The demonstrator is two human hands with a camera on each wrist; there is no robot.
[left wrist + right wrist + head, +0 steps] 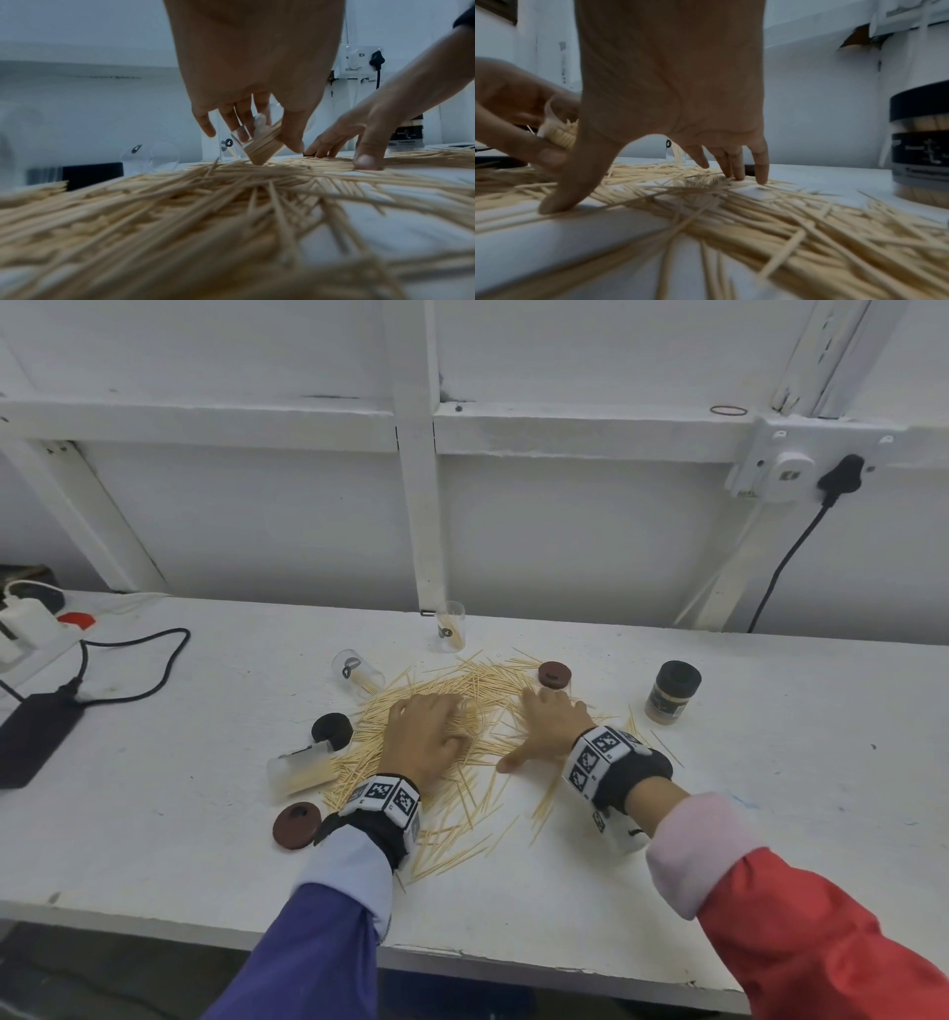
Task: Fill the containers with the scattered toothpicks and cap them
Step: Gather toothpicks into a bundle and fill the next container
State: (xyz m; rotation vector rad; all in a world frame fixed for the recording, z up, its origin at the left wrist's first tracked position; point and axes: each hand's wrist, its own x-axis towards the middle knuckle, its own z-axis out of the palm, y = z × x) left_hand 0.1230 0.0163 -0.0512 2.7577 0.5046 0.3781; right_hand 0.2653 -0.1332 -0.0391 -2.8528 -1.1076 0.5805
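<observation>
- On the white surface [667,814] most of the toothpicks [462,690] lie in one loose heap between the two hands, with strays fanning out toward the near edge.
- Left hand [423,737] has its fingers curled round a small clear tub [259,146], tipped on its side and already packed with picks, mouth down near the heap.
- Right hand [547,726] is spread flat, fingers straight, tips and thumb pressing on the heap, holding nothing. Looks to me like it's raking picks toward the tub.
- Handling-wise: picks are super light, stiff and thin, so I'd guess they skate on the smooth top and snap if you lean on them. Pinching singles is a pain; better to line up a bundle and grab it round the middle.
- Tubs look like thin clear plastic, light and a bit slick, so they'll tip easily. Hold the wall, not the rim.
- Still open: a tub [451,626] standing at the back, one lying [357,671] left of the heap, another lying [300,770] at near left by a black cap [332,730].
- Two brown caps [297,825] loose, the other [554,673] just past the right fingers.
- One capped jar [671,691] stands off right, looks done.
</observation>
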